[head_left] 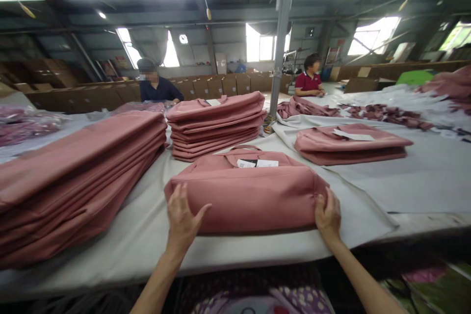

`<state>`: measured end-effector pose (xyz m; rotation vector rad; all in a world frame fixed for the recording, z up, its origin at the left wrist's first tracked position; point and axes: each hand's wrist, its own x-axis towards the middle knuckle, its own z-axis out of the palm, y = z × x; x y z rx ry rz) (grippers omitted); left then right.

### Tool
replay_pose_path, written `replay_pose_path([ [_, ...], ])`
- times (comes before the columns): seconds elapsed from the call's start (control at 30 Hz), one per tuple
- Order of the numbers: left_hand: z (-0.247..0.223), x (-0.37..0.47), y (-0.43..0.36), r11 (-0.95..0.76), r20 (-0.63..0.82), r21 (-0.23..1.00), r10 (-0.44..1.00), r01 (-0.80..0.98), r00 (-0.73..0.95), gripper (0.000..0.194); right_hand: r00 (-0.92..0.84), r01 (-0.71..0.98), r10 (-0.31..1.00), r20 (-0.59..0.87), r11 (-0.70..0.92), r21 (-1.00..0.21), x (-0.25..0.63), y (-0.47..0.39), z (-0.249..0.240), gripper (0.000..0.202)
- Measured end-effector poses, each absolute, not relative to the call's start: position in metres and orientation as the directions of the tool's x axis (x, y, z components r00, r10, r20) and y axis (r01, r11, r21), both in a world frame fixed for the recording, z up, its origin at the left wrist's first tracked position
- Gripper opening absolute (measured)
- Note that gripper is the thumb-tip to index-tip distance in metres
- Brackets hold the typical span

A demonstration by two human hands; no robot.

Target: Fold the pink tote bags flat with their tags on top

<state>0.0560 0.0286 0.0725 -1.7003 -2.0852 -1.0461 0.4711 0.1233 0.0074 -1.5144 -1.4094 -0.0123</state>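
A pink bag [250,196] with short handles lies in front of me on the cloth-covered table [147,255]. White and black tags [257,163] rest on its top. My left hand [182,216] lies against the bag's near left side, thumb spread away from the fingers. At the right end, my right hand [328,213] presses on the bag's side with the fingers stretched along it. Neither hand is closed around the bag; both touch its outside.
Stacks of folded pink bags stand at the left [81,171] and behind [217,127]. Another tagged bag [353,144] lies at right. A metal post [281,44] rises beyond the table's middle. Two people, one in dark clothing [160,89] and one in red [308,82], are at the far side.
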Motion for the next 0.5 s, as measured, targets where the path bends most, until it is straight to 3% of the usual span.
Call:
replay_pose_path([
  [0.07,0.101,0.082,0.045,-0.192,0.523,0.192,0.850,0.962,0.066,0.085,0.072,0.764,0.682,0.728,0.431,-0.479,0.457,0.101,0.018,0.045],
  [0.13,0.127,0.107,0.072,-0.332,0.251,0.110,0.921,0.937,0.297,0.097,-0.296,0.663,0.572,0.765,0.700,-0.267,0.438,0.075,0.034,0.048],
  [0.23,0.149,0.133,0.120,-0.441,0.064,0.130,0.897,0.888,0.437,0.106,-0.696,0.403,0.400,0.597,0.905,-0.136,0.409,0.045,0.059,0.055],
  [0.33,0.151,0.146,0.159,-0.484,-0.073,0.152,0.864,0.862,0.498,0.117,-0.823,0.327,0.364,0.437,0.931,-0.159,0.388,0.035,0.072,0.048],
  [0.43,0.149,0.148,0.182,-0.466,-0.185,0.158,0.852,0.870,0.490,0.130,-0.835,0.359,0.399,0.380,0.917,-0.175,0.378,0.043,0.064,0.043],
  [0.5,0.150,0.146,0.189,-0.466,-0.241,0.178,0.833,0.867,0.497,0.128,-0.831,0.373,0.418,0.368,0.908,-0.189,0.376,0.054,0.050,0.043],
])
